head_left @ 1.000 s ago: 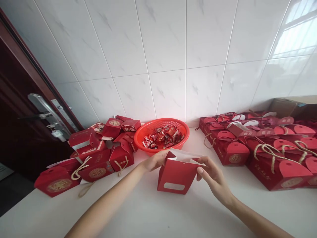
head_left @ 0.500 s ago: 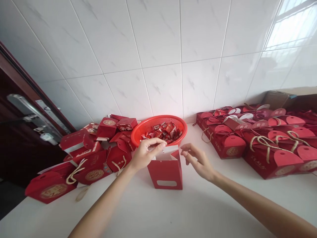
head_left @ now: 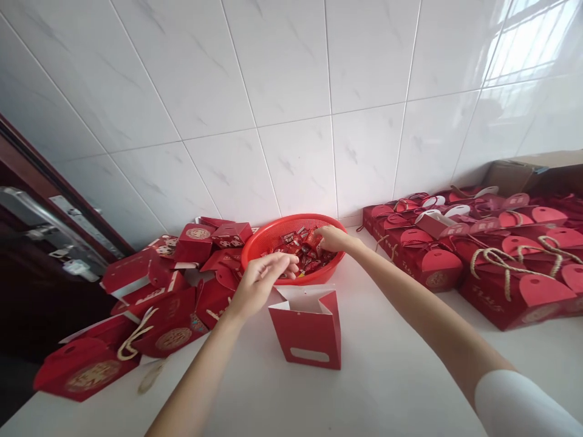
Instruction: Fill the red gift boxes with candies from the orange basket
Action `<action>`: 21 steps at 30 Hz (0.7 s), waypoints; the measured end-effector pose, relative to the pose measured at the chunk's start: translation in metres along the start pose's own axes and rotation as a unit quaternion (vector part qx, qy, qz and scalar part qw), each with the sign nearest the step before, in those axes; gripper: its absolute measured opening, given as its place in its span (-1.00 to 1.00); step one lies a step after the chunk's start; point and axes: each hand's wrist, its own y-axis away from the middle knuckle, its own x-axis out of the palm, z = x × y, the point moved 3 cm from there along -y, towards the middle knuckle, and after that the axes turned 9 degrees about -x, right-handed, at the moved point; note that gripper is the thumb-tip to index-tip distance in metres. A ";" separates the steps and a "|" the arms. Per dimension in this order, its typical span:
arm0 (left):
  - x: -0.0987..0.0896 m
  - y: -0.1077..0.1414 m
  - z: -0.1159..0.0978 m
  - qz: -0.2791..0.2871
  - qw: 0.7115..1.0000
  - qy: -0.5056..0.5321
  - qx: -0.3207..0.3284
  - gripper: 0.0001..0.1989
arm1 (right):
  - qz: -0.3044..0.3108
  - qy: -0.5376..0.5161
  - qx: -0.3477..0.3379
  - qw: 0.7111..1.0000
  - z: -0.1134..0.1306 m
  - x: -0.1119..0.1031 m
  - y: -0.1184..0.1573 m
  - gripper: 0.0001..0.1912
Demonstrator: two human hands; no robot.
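Observation:
An upright red paper gift bag (head_left: 310,334) stands open at the top on the white table, its white lining visible. Behind it is a red plastic basket (head_left: 251,243) with many small red-wrapped candies (head_left: 296,246). My right hand (head_left: 331,238) reaches over the basket's right rim, its fingers bent down onto the candies and closed at a red wrapper; the fingertips are partly hidden. Above the bag's left rear corner, in front of the basket, hovers my left hand (head_left: 264,282). Its thumb and fingers are pinched together, and whatever lies between them is hidden.
Red gift boxes (head_left: 170,315) with rope handles lie jumbled at the left. Rows of filled-out red boxes (head_left: 432,261) stand at the right, with a cardboard box (head_left: 514,173) behind. A tiled wall (head_left: 296,158) closes off the back; a dark door (head_left: 36,261) is at far left.
My right hand has moved from beside the bag forward into the basket. My left hand has shifted slightly left and down, away from the bag's opening. The view has tilted a little.

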 end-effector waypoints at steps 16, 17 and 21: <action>0.003 -0.121 0.066 -0.036 0.995 -0.025 -0.093 -0.62 | -0.138 -0.268 -0.050 0.952 -0.012 0.014 -0.018 -0.51; 0.006 -0.125 0.069 -0.027 0.994 -0.031 -0.103 -0.59 | -0.151 -0.293 -0.053 0.943 -0.012 0.013 -0.017 -0.47; 0.011 -0.128 0.077 0.020 0.990 -0.047 -0.133 -0.48 | -0.182 -0.385 -0.060 0.903 -0.012 0.013 -0.013 -0.41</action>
